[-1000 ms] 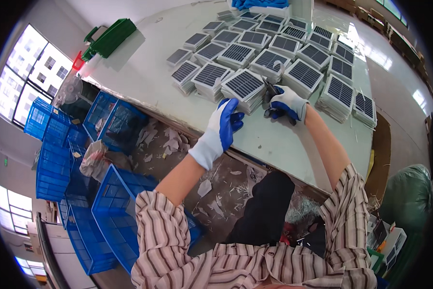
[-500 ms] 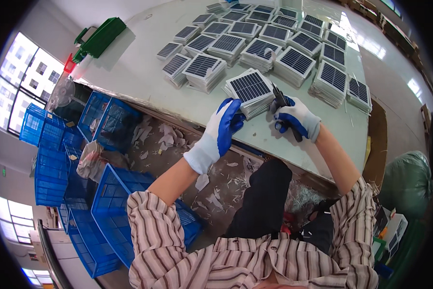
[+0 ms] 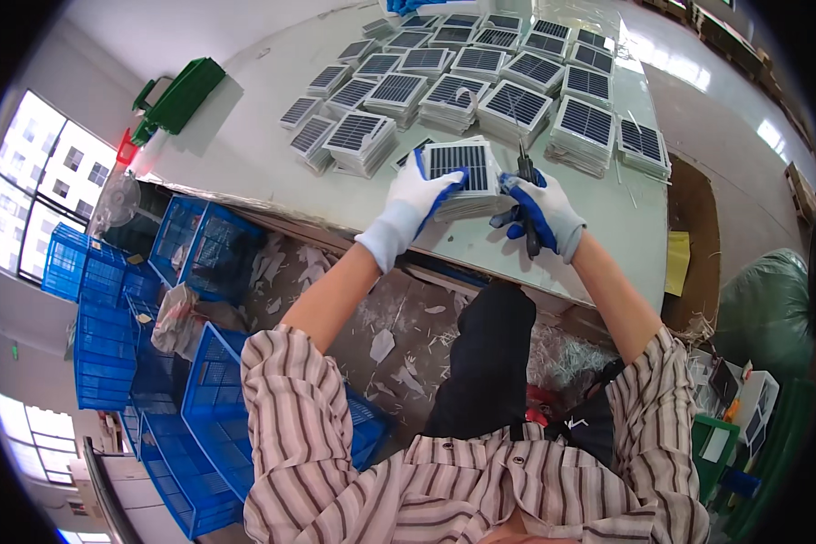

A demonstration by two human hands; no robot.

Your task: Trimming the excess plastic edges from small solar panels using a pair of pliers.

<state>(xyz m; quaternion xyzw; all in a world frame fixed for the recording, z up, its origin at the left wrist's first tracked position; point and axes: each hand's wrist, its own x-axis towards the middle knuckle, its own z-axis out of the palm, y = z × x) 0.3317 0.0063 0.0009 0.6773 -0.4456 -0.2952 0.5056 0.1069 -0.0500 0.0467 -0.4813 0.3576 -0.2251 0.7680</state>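
Note:
Both hands wear white gloves with blue palms. My left hand (image 3: pixel 423 195) is closed on the left side of a small white-framed solar panel (image 3: pixel 459 168), its thumb lying over the front edge. That panel is above a short stack of panels (image 3: pixel 467 208) near the table's front edge. On the panel's right side, my right hand (image 3: pixel 542 213) is wrapped round a black-handled tool (image 3: pixel 526 165) with a slim tip pointing away from me. The tool's exact kind cannot be made out. Right-hand fingertips are close to the panel's right edge; whether they touch it is unclear.
Many stacks of solar panels (image 3: pixel 399 91) stand in rows across the pale table (image 3: pixel 263 145). A green bin (image 3: pixel 185 95) sits at the far left. Blue plastic crates (image 3: pixel 108 340) are piled left of me, and scraps litter the floor. A green sack (image 3: pixel 766 308) stands at right.
My left hand has moved onto the top panel's side and front edge, its thumb now over it. The panel has turned straighter. The tool now points away, and the whole view has shifted slightly.

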